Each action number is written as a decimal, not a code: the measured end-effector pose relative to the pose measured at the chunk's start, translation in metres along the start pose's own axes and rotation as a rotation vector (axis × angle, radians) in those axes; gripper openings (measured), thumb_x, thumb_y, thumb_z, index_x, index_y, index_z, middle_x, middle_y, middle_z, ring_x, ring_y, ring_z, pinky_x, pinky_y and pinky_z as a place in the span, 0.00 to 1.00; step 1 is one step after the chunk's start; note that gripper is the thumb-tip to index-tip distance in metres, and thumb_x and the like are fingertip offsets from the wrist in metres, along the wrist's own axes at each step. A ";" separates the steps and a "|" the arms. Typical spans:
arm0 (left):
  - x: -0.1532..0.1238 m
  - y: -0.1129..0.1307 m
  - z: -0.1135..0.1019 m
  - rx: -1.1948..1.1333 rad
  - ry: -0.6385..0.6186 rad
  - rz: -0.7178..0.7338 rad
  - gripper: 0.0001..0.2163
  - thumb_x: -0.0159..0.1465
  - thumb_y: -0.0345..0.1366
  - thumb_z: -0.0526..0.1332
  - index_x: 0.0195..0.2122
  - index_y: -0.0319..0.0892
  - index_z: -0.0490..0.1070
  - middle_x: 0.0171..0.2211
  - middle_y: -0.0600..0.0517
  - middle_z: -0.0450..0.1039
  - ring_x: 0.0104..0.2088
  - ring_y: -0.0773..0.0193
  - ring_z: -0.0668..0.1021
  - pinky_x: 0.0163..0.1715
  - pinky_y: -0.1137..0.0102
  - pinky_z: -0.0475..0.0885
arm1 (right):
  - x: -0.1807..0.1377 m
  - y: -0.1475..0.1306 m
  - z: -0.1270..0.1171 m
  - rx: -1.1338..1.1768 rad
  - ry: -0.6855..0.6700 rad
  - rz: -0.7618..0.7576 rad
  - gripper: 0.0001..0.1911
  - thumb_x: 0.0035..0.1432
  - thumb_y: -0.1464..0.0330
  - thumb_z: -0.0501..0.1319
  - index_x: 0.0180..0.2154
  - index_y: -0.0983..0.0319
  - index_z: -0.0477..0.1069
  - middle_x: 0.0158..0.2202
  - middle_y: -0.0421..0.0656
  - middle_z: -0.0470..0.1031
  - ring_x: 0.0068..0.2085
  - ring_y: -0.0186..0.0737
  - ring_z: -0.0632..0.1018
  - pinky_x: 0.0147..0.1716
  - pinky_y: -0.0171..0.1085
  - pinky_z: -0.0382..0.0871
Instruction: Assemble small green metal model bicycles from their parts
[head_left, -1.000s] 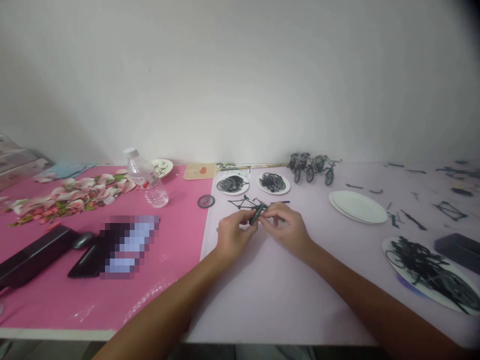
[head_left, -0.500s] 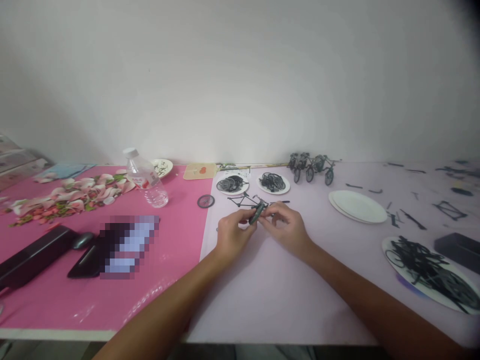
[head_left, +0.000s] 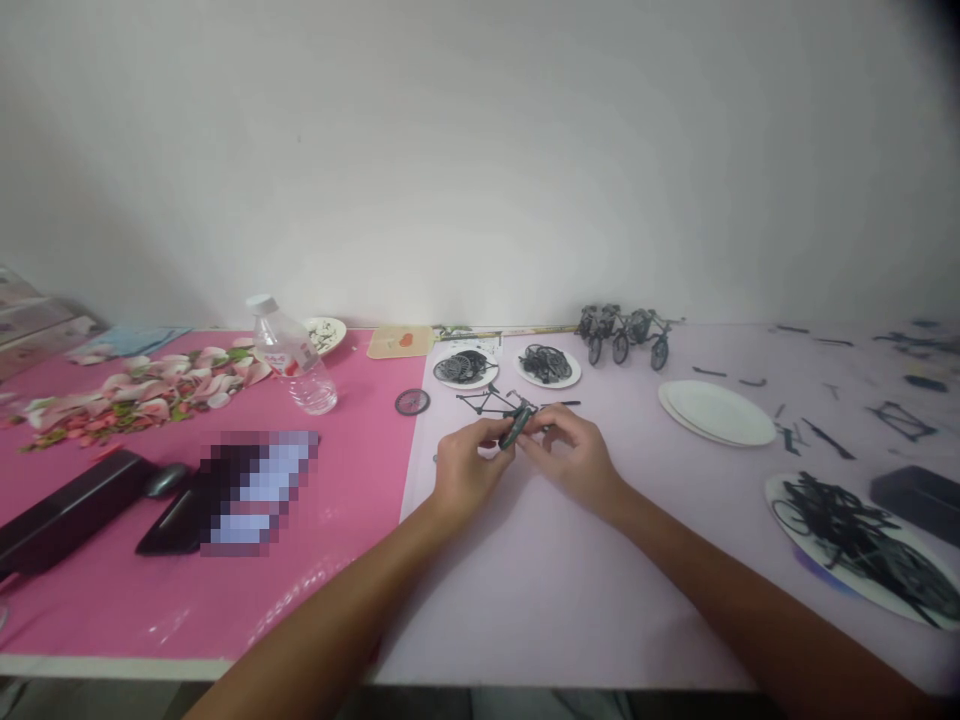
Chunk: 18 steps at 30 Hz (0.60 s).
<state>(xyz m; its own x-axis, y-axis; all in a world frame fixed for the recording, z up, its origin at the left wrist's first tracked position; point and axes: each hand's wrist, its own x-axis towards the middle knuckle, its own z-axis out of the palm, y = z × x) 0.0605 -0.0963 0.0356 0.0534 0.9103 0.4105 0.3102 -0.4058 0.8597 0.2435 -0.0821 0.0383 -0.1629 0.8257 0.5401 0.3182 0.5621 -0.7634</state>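
Note:
Between my hands is a small dark toy bicycle wheel (head_left: 515, 428), tilted, with a thin part at its hub that the fingers partly hide. My left hand (head_left: 469, 465) is closed, thumb and fingertips pinching the wheel's near side. My right hand (head_left: 574, 455) is closed too, its fingertips pinching at the wheel's right side. Just behind the fingers lies a black toy bicycle frame (head_left: 486, 402); I cannot tell whether it touches the wheel. A loose spoked wheel (head_left: 412, 402) lies flat on the pink cover to the left.
Plates of black parts (head_left: 466, 368) (head_left: 547, 366) stand behind my hands, with assembled toy bicycles (head_left: 622, 335) by the wall. At right are stacked white plates (head_left: 716, 412) and a heaped plate (head_left: 780, 490). A bottle (head_left: 296, 365), petals (head_left: 157, 385) and phone (head_left: 169, 525) lie left.

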 end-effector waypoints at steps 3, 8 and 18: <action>0.000 -0.001 0.000 -0.006 -0.004 -0.001 0.14 0.61 0.26 0.68 0.46 0.47 0.83 0.43 0.52 0.86 0.41 0.60 0.85 0.45 0.65 0.80 | 0.000 0.001 0.001 -0.001 0.006 0.011 0.05 0.59 0.66 0.70 0.37 0.58 0.78 0.38 0.45 0.78 0.38 0.43 0.80 0.29 0.38 0.75; 0.001 -0.001 -0.001 -0.007 -0.005 -0.001 0.14 0.61 0.26 0.67 0.47 0.46 0.83 0.43 0.52 0.86 0.40 0.60 0.85 0.44 0.66 0.81 | -0.001 -0.001 0.001 -0.007 0.008 0.043 0.06 0.60 0.63 0.70 0.37 0.58 0.78 0.38 0.45 0.80 0.39 0.44 0.81 0.30 0.38 0.76; 0.001 0.000 0.000 -0.038 -0.014 -0.009 0.12 0.62 0.29 0.67 0.46 0.46 0.83 0.43 0.50 0.85 0.42 0.57 0.85 0.44 0.64 0.80 | -0.001 -0.003 -0.004 -0.016 -0.039 0.113 0.10 0.68 0.60 0.62 0.37 0.58 0.76 0.38 0.44 0.80 0.40 0.45 0.81 0.37 0.41 0.77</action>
<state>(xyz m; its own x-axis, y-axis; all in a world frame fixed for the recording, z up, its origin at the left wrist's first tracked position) 0.0606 -0.0957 0.0361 0.0640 0.9150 0.3984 0.2742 -0.3999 0.8746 0.2468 -0.0848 0.0420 -0.1613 0.8853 0.4362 0.3516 0.4646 -0.8128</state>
